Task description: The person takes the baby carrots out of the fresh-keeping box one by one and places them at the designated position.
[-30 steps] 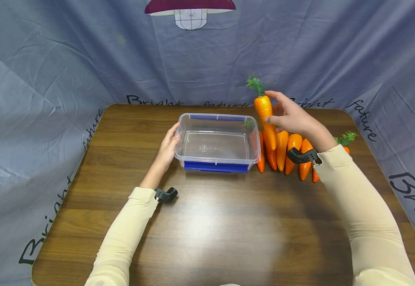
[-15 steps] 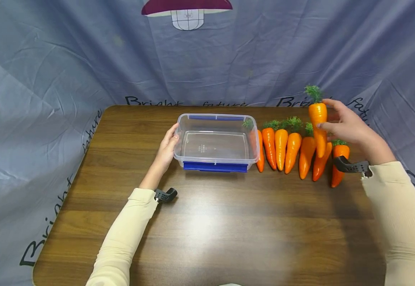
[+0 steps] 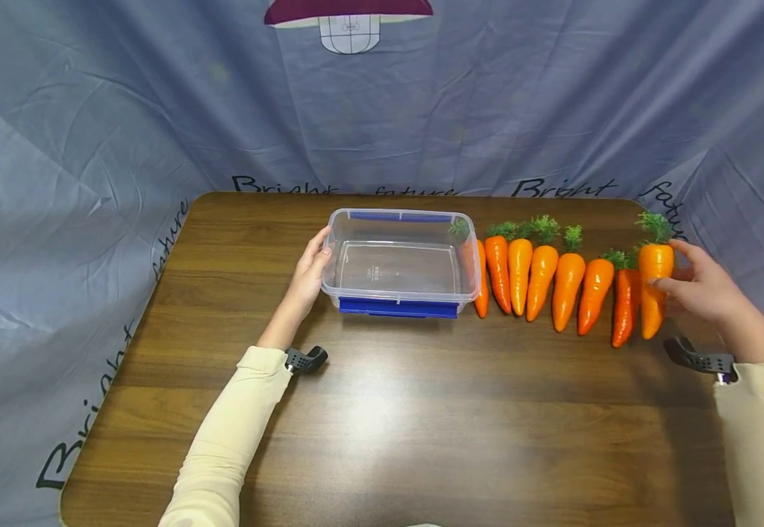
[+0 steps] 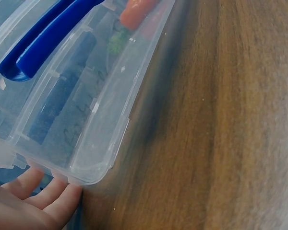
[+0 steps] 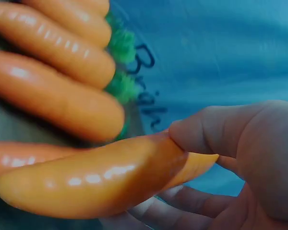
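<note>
My right hand (image 3: pixel 705 289) pinches an orange carrot (image 3: pixel 655 285) near its green top, at the right end of a row of carrots. In the right wrist view the thumb lies on that carrot (image 5: pixel 86 184) and the fingers curl beneath it. My left hand (image 3: pixel 308 272) holds the left wall of a clear plastic box (image 3: pixel 398 296) with blue side clips. Seen from the left wrist, several fingers (image 4: pixel 62 203) bend against the box's end. Nothing lies inside the box.
Several carrots (image 3: pixel 569 285) lie side by side to the right of the box, tips toward the front. The leftmost one (image 3: pixel 481 282) is partly behind the box wall. A printed curtain (image 3: pixel 382 124) hangs behind the wooden table (image 3: pixel 382 410).
My right hand has carried the carrot rightward from beside the box, over the row, and lowered it to the row's right end. The left hand and the box stay put.
</note>
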The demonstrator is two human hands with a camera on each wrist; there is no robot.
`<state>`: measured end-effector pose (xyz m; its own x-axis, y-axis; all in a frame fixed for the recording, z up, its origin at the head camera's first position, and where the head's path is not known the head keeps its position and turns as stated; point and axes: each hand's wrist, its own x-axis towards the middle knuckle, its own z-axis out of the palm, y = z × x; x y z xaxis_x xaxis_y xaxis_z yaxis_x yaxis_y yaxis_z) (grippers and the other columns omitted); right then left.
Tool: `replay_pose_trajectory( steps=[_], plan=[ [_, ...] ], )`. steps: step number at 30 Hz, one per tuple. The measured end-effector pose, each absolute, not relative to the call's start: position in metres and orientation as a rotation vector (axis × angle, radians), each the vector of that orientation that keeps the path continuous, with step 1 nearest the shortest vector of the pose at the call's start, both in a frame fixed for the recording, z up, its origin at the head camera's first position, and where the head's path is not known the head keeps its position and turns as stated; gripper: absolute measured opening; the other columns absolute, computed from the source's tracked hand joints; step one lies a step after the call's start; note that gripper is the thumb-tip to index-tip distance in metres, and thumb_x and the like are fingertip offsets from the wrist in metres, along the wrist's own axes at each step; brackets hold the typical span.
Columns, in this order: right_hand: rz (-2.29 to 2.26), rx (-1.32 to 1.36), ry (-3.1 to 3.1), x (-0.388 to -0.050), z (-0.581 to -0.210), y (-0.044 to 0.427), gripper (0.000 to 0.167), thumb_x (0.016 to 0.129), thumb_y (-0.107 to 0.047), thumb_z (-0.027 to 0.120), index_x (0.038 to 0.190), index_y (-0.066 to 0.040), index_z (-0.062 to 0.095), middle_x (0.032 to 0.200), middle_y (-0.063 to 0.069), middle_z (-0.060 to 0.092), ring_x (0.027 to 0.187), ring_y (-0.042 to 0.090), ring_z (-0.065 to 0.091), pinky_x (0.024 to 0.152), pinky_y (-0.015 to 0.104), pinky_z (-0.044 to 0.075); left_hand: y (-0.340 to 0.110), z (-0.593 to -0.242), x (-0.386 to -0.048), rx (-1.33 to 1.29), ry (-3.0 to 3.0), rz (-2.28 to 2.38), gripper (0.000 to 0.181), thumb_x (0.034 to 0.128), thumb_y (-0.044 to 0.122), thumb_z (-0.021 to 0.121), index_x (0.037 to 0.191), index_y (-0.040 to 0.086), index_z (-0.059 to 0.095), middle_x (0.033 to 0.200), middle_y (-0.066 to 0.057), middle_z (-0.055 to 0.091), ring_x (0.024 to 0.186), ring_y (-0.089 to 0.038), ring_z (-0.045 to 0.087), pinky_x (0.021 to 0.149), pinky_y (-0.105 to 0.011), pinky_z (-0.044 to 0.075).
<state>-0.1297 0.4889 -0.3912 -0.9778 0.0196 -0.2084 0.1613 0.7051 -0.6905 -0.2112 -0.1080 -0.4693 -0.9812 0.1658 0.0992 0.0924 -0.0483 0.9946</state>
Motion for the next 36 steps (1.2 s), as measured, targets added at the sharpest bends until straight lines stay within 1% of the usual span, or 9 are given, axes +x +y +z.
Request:
replay_pose_trajectory(
  steps=[6,12,15,17,19,24,25,33,36],
  plan=[
    [-1.229,0.258,2.626,-0.118,-0.408,0.506,0.079,0.105,-0.004,0.045,0.151,0.008,-0.017,0.130,0.058,0.026,0.073,0.008,0.065,0.065,0.049,0.060,-0.108,-0.468,-0.211,0.282,2.128,2.228,0.049,0.1090,0.010,0.034,0.157,0.002,0.029,0.158,-0.025,0.029,0.138,-0.047,0.034,0.108,-0.063,0.034],
    [-1.218,0.299,2.646,-0.115,-0.417,0.512,0.080,0.103,-0.002,0.046,0.151,0.009,-0.017,0.127,0.058,0.028,0.072,0.019,0.067,0.064,0.054,0.059,-0.108,-0.471,-0.211,0.276,2.128,2.223,0.048,0.1092,0.010,0.034,0.157,0.002,0.029,0.155,-0.028,0.031,0.138,-0.047,0.035,0.108,-0.063,0.035],
    [-1.221,0.302,2.653,-0.115,-0.420,0.512,0.080,0.103,-0.002,0.046,0.151,0.009,-0.016,0.127,0.058,0.028,0.071,0.017,0.066,0.062,0.053,0.059,-0.108,-0.472,-0.212,0.274,2.133,2.225,0.048,0.1089,0.010,0.034,0.156,0.002,0.029,0.155,-0.028,0.031,0.138,-0.046,0.035,0.107,-0.064,0.035],
    [-1.230,0.300,2.651,-0.115,-0.422,0.513,0.080,0.102,-0.001,0.047,0.151,0.009,-0.016,0.126,0.057,0.030,0.070,0.015,0.065,0.062,0.053,0.059,-0.108,-0.473,-0.212,0.275,2.140,2.225,0.048,0.1089,0.010,0.034,0.156,0.002,0.030,0.157,-0.027,0.030,0.139,-0.044,0.035,0.108,-0.063,0.035],
    [-1.253,0.308,2.631,-0.115,-0.426,0.516,0.082,0.102,-0.001,0.048,0.153,0.006,-0.015,0.118,0.051,0.041,0.070,0.014,0.064,0.061,0.051,0.060,-0.108,-0.473,-0.212,0.282,2.139,2.224,0.048,0.1090,0.010,0.034,0.156,0.001,0.030,0.158,-0.026,0.029,0.140,-0.044,0.033,0.109,-0.063,0.033],
    [-1.244,0.336,2.616,-0.119,-0.434,0.520,0.083,0.101,-0.001,0.049,0.153,0.006,-0.015,0.121,0.050,0.039,0.076,0.026,0.066,0.063,0.053,0.060,-0.107,-0.473,-0.212,0.295,2.126,2.231,0.048,0.1091,0.010,0.034,0.156,0.001,0.029,0.158,-0.027,0.028,0.139,-0.047,0.033,0.111,-0.062,0.032],
    [-1.226,0.336,2.627,-0.119,-0.434,0.518,0.083,0.100,-0.001,0.049,0.150,0.010,-0.016,0.128,0.056,0.028,0.078,0.029,0.065,0.064,0.055,0.059,-0.107,-0.473,-0.211,0.297,2.128,2.230,0.048,0.1091,0.010,0.034,0.156,0.000,0.029,0.158,-0.026,0.028,0.139,-0.047,0.033,0.111,-0.061,0.032],
    [-1.183,0.421,2.625,-0.124,-0.437,0.516,0.084,0.101,-0.004,0.050,0.151,0.009,-0.017,0.135,0.054,0.023,0.093,0.047,0.059,0.069,0.059,0.058,-0.106,-0.471,-0.211,0.289,2.126,2.220,0.049,0.1091,0.011,0.034,0.157,0.002,0.029,0.155,-0.028,0.030,0.139,-0.046,0.034,0.109,-0.063,0.034],
    [-1.175,0.430,2.623,-0.125,-0.437,0.516,0.085,0.102,-0.006,0.051,0.151,0.009,-0.016,0.134,0.053,0.023,0.089,0.042,0.061,0.069,0.056,0.059,-0.106,-0.470,-0.211,0.291,2.135,2.216,0.048,0.1092,0.010,0.035,0.157,0.002,0.029,0.156,-0.026,0.030,0.139,-0.045,0.034,0.110,-0.061,0.033]
  ],
)
